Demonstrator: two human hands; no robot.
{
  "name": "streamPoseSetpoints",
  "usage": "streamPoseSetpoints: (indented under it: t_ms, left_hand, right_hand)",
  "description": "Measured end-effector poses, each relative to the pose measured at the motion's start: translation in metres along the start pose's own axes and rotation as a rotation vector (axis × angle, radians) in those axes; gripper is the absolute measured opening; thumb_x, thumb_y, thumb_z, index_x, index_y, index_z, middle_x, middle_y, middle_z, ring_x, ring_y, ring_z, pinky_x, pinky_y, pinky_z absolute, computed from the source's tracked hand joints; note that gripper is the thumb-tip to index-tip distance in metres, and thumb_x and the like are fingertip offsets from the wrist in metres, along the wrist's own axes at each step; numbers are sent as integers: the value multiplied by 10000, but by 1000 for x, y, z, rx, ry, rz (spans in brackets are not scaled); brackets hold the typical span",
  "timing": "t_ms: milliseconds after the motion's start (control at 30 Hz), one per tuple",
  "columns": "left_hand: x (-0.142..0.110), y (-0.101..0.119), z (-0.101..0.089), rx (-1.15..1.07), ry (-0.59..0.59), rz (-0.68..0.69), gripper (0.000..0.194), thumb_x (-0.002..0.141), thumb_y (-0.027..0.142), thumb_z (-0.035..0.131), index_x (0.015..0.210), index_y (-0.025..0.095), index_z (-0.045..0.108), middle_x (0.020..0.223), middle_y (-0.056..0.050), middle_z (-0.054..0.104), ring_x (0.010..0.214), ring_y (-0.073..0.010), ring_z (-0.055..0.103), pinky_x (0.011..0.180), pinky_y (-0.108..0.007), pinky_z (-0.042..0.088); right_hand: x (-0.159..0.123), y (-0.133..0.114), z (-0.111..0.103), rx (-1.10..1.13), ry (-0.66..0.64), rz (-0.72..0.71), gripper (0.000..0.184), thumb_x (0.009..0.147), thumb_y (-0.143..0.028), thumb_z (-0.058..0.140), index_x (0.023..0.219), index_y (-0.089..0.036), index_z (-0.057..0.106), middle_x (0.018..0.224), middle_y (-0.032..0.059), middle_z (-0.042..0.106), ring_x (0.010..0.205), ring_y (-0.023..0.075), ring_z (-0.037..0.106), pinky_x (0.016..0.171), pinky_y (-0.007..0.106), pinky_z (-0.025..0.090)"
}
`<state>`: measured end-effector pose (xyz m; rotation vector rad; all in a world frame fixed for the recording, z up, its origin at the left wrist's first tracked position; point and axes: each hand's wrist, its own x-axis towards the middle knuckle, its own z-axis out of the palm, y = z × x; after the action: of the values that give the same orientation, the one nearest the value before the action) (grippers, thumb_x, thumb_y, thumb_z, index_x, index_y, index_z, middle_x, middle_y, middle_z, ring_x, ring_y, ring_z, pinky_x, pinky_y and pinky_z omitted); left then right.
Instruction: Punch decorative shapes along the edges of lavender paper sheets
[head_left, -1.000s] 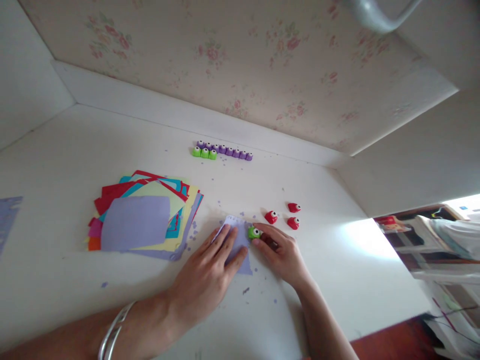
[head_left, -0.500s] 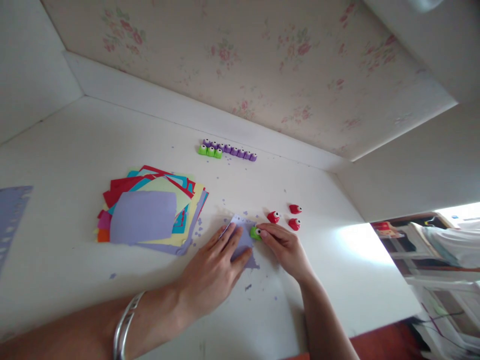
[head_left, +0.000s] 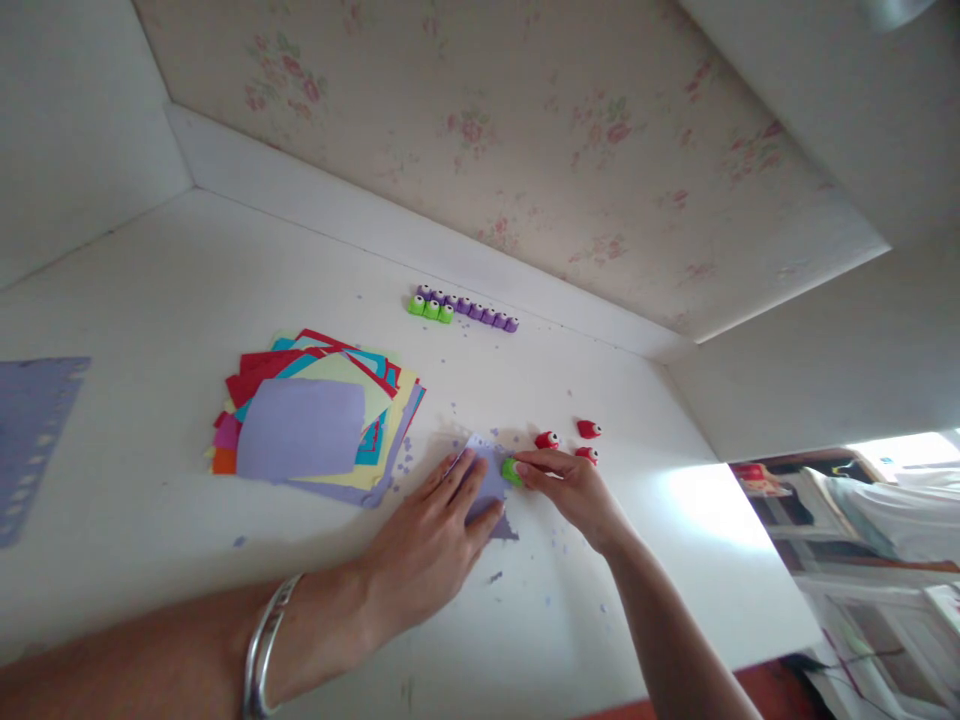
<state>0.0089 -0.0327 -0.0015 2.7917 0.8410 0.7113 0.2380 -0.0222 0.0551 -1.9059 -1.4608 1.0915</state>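
Observation:
My left hand [head_left: 431,535] lies flat with its fingers spread over a small sheet of purple paper [head_left: 489,488], pressing it against the white table. My right hand [head_left: 571,488] grips a green craft punch [head_left: 512,471] at the right edge of that sheet. The thumb and fingers cover the punch's top. Close behind the right hand are red punches, one [head_left: 547,440] partly beside the knuckles, another [head_left: 589,429] farther back, and a third [head_left: 587,456] partly hidden by the hand. Tiny purple cut-outs [head_left: 409,458] are scattered around the sheet.
A fanned stack of coloured paper [head_left: 300,430] lies to the left. Beyond it, at the far left, is a purple sheet [head_left: 37,440] with a punched edge. Near the back wall stand a row of purple punches [head_left: 476,311] and several green punches [head_left: 431,309].
The view has shifted slightly. My right thumb and fingers now cover the top of the green punch, whose white eye showed before. My left hand stays on the paper.

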Motion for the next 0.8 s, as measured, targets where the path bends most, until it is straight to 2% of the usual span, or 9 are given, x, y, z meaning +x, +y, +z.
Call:
streamPoseSetpoints:
  t_ms: [200, 367, 500, 600, 667, 800]
  left_hand:
    - [0, 0, 0, -21, -19, -1, 363, 965, 336, 571, 1299, 201, 607, 1534, -145, 408, 1459, -340, 297, 1187, -478, 286]
    - [2, 0, -1, -58, -17, -32, 340, 975, 332, 552, 1290, 222, 622, 1525, -127, 424, 1451, -333, 318, 1171, -486, 324]
    - [2, 0, -3, -77, -20, -35, 347, 980, 316, 536, 1304, 228, 621, 1517, -122, 435, 1436, -335, 346, 1158, -493, 350]
    - [2, 0, -2, -79, -16, -25, 354, 974, 311, 540, 1306, 220, 623, 1521, -124, 430, 1448, -340, 322, 1165, -502, 340]
    - [2, 0, 0, -82, -12, -28, 358, 971, 309, 540, 1307, 218, 623, 1520, -126, 433, 1447, -338, 324, 1163, -509, 343]
    - [3, 0, 0, -76, 13, -24, 351, 965, 297, 539, 1293, 212, 631, 1503, -140, 455, 1419, -337, 378, 1141, -510, 375]
  right_hand:
    - [8, -14, -10, -83, -138, 79, 300, 767, -423, 746, 985, -223, 797, 952, 60, 786, 929, 246, 720, 840, 367, 557]
    - [19, -19, -16, -175, -197, 146, 234, 764, -376, 739, 936, -229, 801, 808, 50, 770, 778, 197, 706, 676, 296, 551]
    - [28, -33, -18, -319, -203, 158, 133, 701, -319, 774, 768, -204, 772, 701, 42, 730, 661, 168, 663, 588, 264, 510]
    - [33, -47, -18, -347, -252, 210, 76, 690, -266, 763, 695, -192, 751, 665, 33, 713, 632, 153, 651, 575, 251, 493]
    - [35, -53, -18, -399, -271, 230, 67, 688, -253, 755, 674, -188, 747, 628, 24, 701, 607, 144, 638, 551, 239, 467]
    - [37, -58, -19, -539, -273, 180, 113, 675, -288, 749, 627, -186, 735, 566, 12, 679, 536, 125, 581, 480, 226, 368]
